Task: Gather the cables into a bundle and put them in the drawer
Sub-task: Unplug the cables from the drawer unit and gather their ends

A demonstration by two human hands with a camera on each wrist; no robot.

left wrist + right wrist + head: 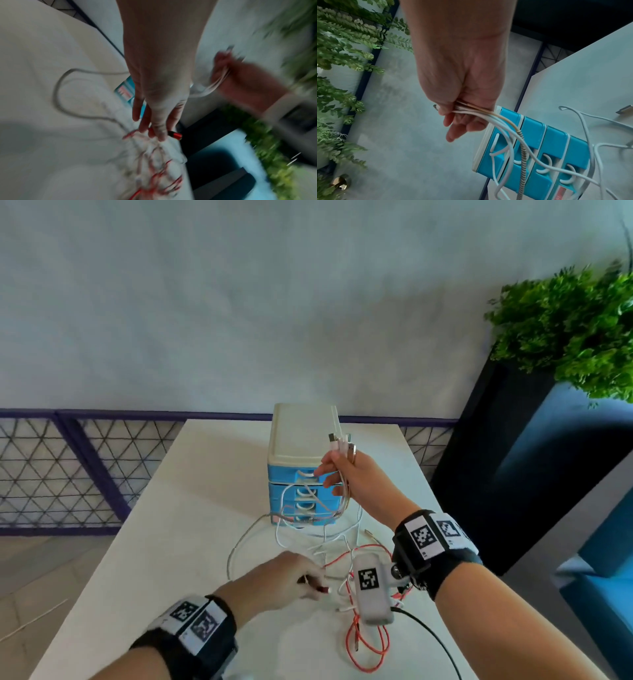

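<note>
My right hand (334,470) is raised in front of the blue drawer unit (301,474) and grips a bunch of white and braided cables (318,508). Their USB plugs (340,444) stick up above the fist, and their lengths hang to the white table (171,542). The right wrist view shows the cables (501,121) running through the right hand (453,121), with the unit's drawers (532,140) all closed. My left hand (308,580) is low on the table and pinches the plug end of the red cable (366,655). In the blurred left wrist view the red plug (175,134) shows at the left hand's fingertips (161,136).
Loose loops of red and white cable lie tangled on the table between my hands. A black lead (431,635) runs off the near right edge. A dark planter (496,457) with a green plant (575,333) stands right of the table, and a lattice railing (68,474) stands to the left.
</note>
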